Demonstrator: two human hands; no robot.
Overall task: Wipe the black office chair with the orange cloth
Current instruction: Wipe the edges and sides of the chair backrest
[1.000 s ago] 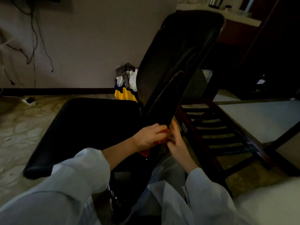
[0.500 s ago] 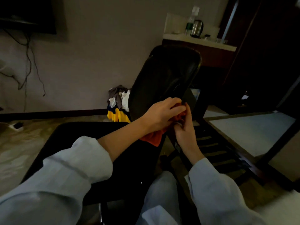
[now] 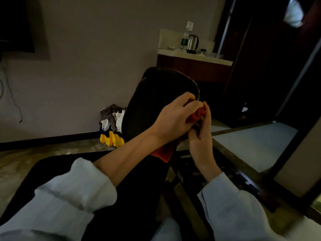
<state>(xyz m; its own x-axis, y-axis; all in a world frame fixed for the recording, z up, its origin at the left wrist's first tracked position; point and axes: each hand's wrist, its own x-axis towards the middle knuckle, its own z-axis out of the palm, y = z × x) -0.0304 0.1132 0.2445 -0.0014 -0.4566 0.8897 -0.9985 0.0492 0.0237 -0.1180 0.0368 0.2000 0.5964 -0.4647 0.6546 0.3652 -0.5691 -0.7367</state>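
Both hands have climbed the backrest edge since half a second ago and now sit near its upper right rim, with the view lifted with them. At far left a dark flat wall screen [image 3: 14,23] hangs on the pale grey wall [image 3: 90,63], and a thin black cable [image 3: 11,96] dangles beneath it. Below runs a dim marbled stone floor [image 3: 34,153]. A heap of grey, white and yellow clothes [image 3: 112,126] lies against the dark skirting, just beside the black padded office chair [image 3: 152,94], whose seat fills the lower left. The left hand [image 3: 173,119] curls its fingers over the soft orange cloth [image 3: 164,153], pressing it to the backrest rim; a corner of the cloth hangs under the wrist. The right hand [image 3: 201,134] pinches the same cloth from the other side, touching the left. Behind, a steel electric kettle [image 3: 192,44] and a clear plastic bottle [image 3: 185,40] stand on a white-topped wooden counter [image 3: 199,58]. At right lies a pale low platform [image 3: 251,145].
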